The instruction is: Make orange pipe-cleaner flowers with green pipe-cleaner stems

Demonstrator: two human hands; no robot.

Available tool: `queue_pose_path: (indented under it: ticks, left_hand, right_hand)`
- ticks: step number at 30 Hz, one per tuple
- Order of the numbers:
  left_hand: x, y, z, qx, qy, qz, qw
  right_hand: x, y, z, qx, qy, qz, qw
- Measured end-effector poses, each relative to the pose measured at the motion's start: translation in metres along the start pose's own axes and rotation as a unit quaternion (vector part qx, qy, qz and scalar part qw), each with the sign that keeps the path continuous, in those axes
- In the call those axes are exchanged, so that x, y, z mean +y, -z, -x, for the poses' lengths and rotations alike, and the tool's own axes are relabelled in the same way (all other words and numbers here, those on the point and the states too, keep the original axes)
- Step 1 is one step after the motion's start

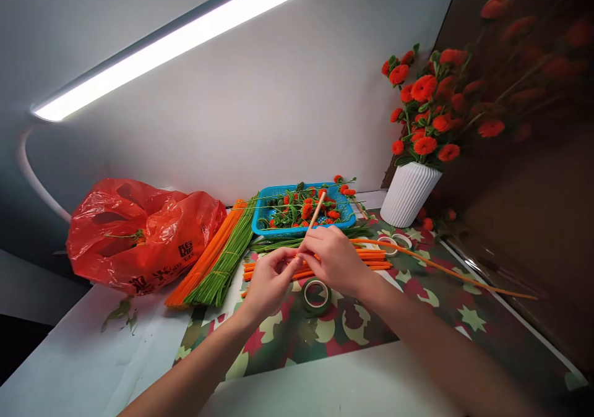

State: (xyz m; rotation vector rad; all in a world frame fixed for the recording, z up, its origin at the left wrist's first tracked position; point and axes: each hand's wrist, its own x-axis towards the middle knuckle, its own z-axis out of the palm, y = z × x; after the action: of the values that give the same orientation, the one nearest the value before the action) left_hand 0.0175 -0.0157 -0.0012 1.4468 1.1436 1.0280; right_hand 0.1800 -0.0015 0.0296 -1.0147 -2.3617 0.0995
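My left hand (273,279) and my right hand (330,257) meet over the patterned mat, fingertips touching. A thin wooden stick (317,210) rises at a tilt from my right hand's closed fingers. From that same hand a long orange pipe cleaner (445,270) stretches out to the right. The fingers of my left hand are pinched at the point where the hands meet; what they hold there is too small to name. Behind and under the hands lie orange pipe cleaners (375,258). A roll of green tape (316,296) lies just below the hands.
Behind the hands is a blue basket (258,218) of red flowers and green stems. Orange and green bundles (221,267) and a red bag (143,237) are at left. A white vase (408,195) of flowers stands at right, near white tape rolls (401,241). A lamp (185,42) hangs above.
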Motion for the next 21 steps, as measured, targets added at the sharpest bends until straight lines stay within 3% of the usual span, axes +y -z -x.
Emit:
queue_pose_path:
  ticks: [3,5,8,10,14,18,21]
  left_hand:
    - [0.008,-0.003,0.004,0.057,-0.008,0.058,0.997]
    - [0.012,-0.003,0.007,0.071,-0.014,0.088,0.994]
    - [0.015,-0.002,0.008,0.064,-0.018,0.117,0.991]
    - [0.014,-0.001,0.008,0.040,-0.016,0.126,0.991]
    - [0.011,0.005,0.006,-0.064,-0.014,0.121,0.991]
    - [0.012,0.015,0.003,-0.216,-0.034,0.041,0.975]
    - [0.014,0.020,0.002,-0.329,-0.038,-0.089,0.939]
  right_hand:
    - [0.001,-0.003,-0.002,0.080,-0.050,-0.128,0.987]
    - [0.005,-0.003,-0.003,0.081,-0.100,-0.230,0.965]
    - [0.016,0.001,-0.006,-0.005,-0.157,-0.384,0.910]
    - [0.027,0.006,-0.006,-0.077,-0.151,-0.450,0.877]
    - [0.046,0.018,-0.004,-0.181,-0.144,-0.480,0.846]
    - [0.051,0.028,-0.002,-0.266,-0.120,-0.435,0.852]
    - [0.048,0.027,-0.001,-0.310,-0.093,-0.378,0.868]
